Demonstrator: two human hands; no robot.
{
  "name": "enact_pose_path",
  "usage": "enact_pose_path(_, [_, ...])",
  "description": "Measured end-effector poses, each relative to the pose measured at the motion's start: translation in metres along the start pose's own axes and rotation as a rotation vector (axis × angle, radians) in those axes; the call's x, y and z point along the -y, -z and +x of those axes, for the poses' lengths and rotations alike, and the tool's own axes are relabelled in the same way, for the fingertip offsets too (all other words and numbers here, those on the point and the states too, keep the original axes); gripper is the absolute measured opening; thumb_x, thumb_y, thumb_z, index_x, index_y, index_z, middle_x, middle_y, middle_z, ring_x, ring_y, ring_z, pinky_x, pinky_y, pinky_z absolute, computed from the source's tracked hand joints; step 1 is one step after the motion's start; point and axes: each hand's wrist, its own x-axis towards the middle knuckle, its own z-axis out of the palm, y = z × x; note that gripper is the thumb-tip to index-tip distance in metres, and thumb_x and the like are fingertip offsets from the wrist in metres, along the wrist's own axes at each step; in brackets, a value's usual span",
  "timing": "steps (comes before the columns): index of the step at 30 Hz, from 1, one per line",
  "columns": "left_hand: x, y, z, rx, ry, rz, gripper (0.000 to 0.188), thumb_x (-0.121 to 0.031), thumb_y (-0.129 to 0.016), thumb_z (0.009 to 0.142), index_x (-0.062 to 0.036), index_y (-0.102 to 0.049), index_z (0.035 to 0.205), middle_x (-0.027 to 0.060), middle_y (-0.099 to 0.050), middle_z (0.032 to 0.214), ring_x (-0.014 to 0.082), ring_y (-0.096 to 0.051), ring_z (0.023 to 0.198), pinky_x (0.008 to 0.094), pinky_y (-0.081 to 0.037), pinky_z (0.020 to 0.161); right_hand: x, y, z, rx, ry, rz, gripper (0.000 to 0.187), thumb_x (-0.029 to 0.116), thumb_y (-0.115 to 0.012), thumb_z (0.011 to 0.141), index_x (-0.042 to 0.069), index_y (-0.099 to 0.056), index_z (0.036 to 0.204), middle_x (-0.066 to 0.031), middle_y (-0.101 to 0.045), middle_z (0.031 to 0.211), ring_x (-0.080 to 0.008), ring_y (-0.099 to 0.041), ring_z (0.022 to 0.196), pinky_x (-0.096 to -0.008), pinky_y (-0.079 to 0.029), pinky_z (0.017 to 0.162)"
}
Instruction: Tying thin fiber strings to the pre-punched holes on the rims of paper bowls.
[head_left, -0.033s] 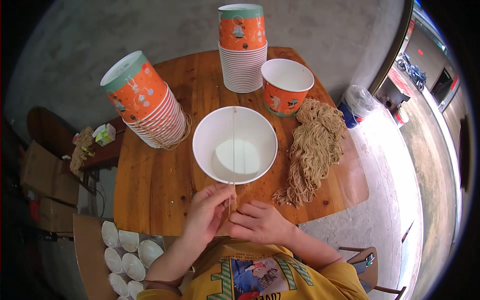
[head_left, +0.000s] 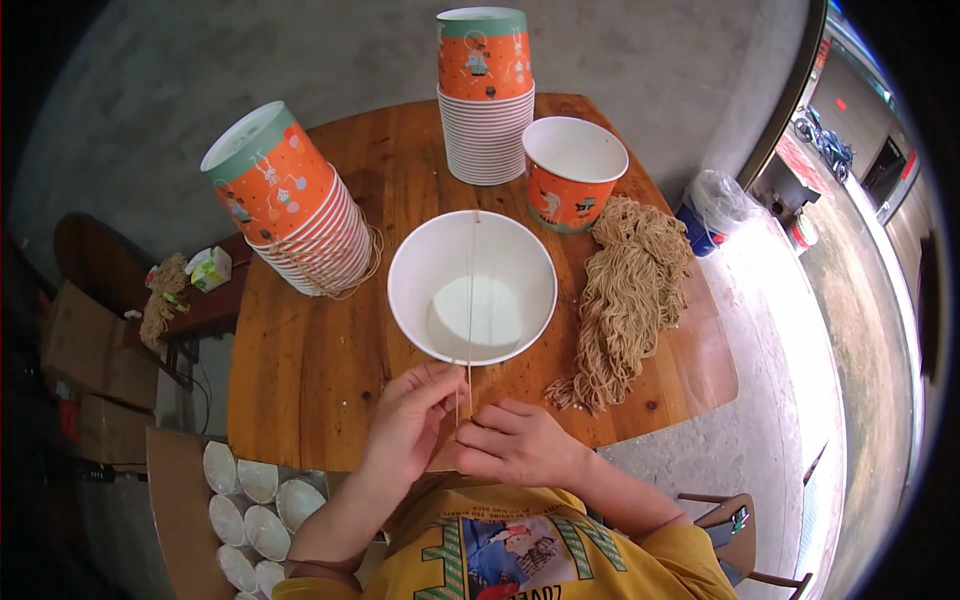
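Wooden table, tub stacks and tan yarn near front tub

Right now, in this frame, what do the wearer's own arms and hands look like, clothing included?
Both the left hand and the right hand are bare, with no gloves, rings or watch visible. The forearms are uncovered too. The person wears a yellow shirt with short sleeves, its front bearing a colourful printed picture and green striped lettering.

A blue bucket and a brown chair stand on the pale floor.
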Motion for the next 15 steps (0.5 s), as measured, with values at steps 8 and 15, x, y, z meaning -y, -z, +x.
enact_pose_path(8, [-0.008, 0.011, 0.01, 0.019, -0.058, 0.102, 0.008, -0.01, -0.062, 0.092, -0.0016, -0.061, 0.093, 0.0021, -0.06, 0.085, 0.0089, -0.051, 0.075, 0.0228, -0.042, 0.072, -0.002, -0.009, 0.012, 0.052, 0.068, -0.011, 0.02, 0.018, -0.06, 0.066, 0.016, -0.053, 0.085, 0.0013, -0.046, 0.08, -0.0141, -0.051, 0.077, -0.0258, -0.044, 0.065])
enact_pose_path(15, [-0.012, 0.011, 0.011, -0.018, -0.033, 0.142, 0.011, -0.009, -0.06, 0.093, 0.0002, -0.059, 0.097, 0.005, -0.06, 0.089, 0.0116, -0.054, 0.082, 0.0251, -0.045, 0.076, 0.008, -0.016, 0.005, 0.034, -0.138, -0.028, 0.039, 0.014, -0.061, 0.07, 0.014, -0.058, 0.109, 0.0001, -0.049, 0.082, -0.015, -0.054, 0.078, -0.0283, -0.048, 0.062])
